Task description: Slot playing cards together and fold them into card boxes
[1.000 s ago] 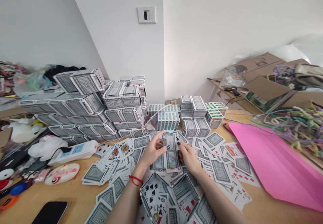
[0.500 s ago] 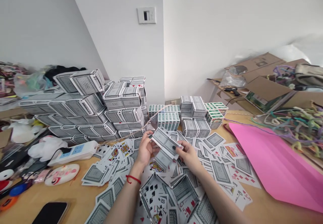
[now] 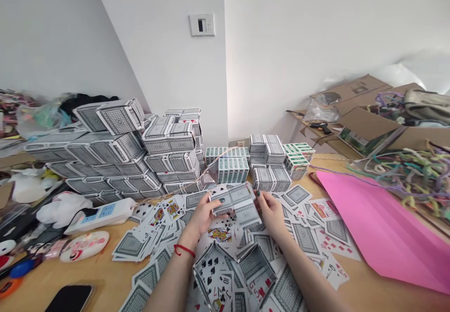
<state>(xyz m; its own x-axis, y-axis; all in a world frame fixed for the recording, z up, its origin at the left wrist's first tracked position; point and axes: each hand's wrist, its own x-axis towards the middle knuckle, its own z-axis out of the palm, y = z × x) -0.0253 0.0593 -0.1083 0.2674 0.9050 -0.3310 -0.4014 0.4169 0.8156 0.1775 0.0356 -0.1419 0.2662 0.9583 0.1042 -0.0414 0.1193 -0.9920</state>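
My left hand (image 3: 202, 215), with a red string on its wrist, grips the left end of a small block of folded playing cards (image 3: 243, 204), its thumb lying on top. At the block's right end, my right hand (image 3: 271, 212) has its thumb and fingertips closed on the edge. The block has grey patterned card backs outward and is held above the table. Nearer to me, between my forearms, stands an open-topped frame of folded cards (image 3: 236, 254). Loose playing cards (image 3: 220, 233) lie under and around my hands.
Stacked card blocks (image 3: 116, 148) rise at the back left, with a smaller stack (image 3: 270, 178) near the wall. Green-and-white card boxes (image 3: 233, 170) stand between them. Pink sheet (image 3: 379, 227) lies right; power strip (image 3: 105, 212) and phone (image 3: 70, 298) lie left.
The card block has turned and levelled between my hands. My left thumb now lies on its top, while my right thumb has shifted from the top face to the right edge.
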